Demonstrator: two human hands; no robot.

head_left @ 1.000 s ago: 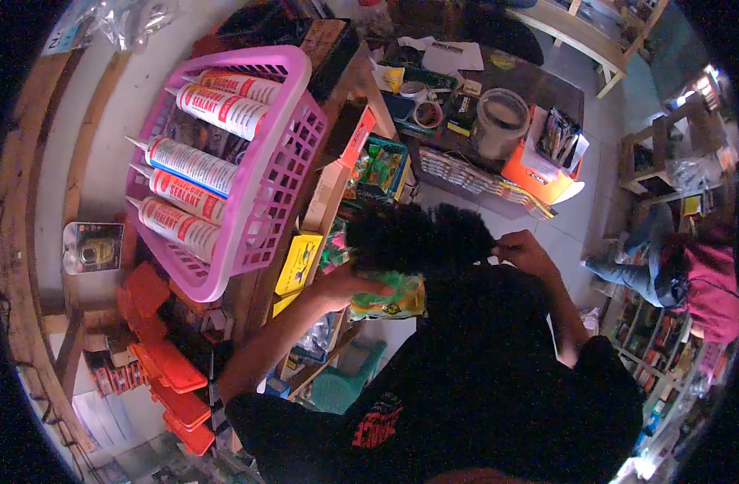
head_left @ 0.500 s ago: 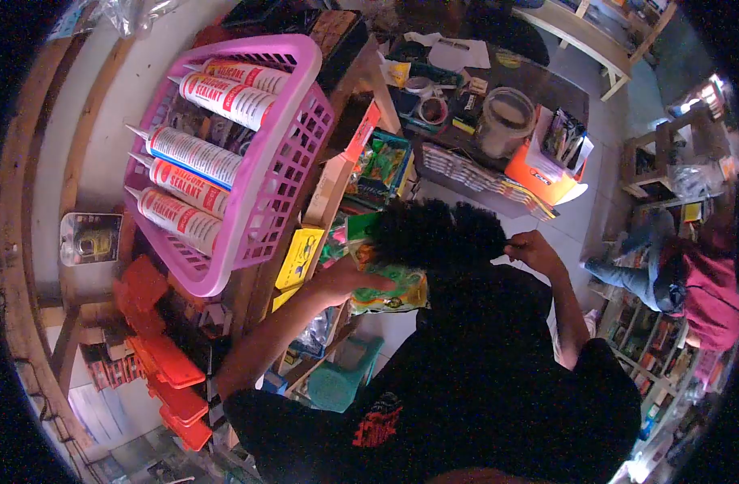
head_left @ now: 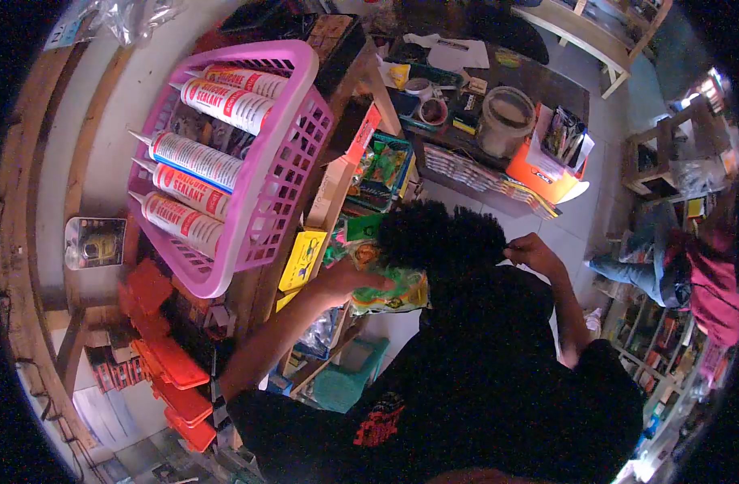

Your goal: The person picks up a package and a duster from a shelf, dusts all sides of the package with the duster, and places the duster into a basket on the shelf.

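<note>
My left hand [head_left: 347, 282] reaches forward from the left, its fingers closed over the edge of a green and yellow plastic packet [head_left: 397, 297]. The packet's far side is partly hidden. Against the front of my black shirt [head_left: 498, 379] is a dark, fuzzy, hair-like mass [head_left: 442, 234]; what it belongs to cannot be made out. My right hand [head_left: 535, 254] is at the right edge of this mass, fingers pinched together. Whatever thin thing lies between those fingertips is too dark to name. A yellow box [head_left: 301, 260] stands left of my left hand.
At the upper left, a pink basket [head_left: 282, 161] holds several silicone sealant tubes [head_left: 196, 161]. Orange plastic bins [head_left: 176, 363] hang below it. Ahead, a dark table [head_left: 567, 93] bears a clear jar [head_left: 505, 121] and an orange box [head_left: 539, 165]. A person in maroon [head_left: 714, 282] is at right.
The view has shifted slightly, so the basket and bins sit a little farther right. My left hand stays at the packet, which has tilted slightly. My right hand keeps its pinch.
</note>
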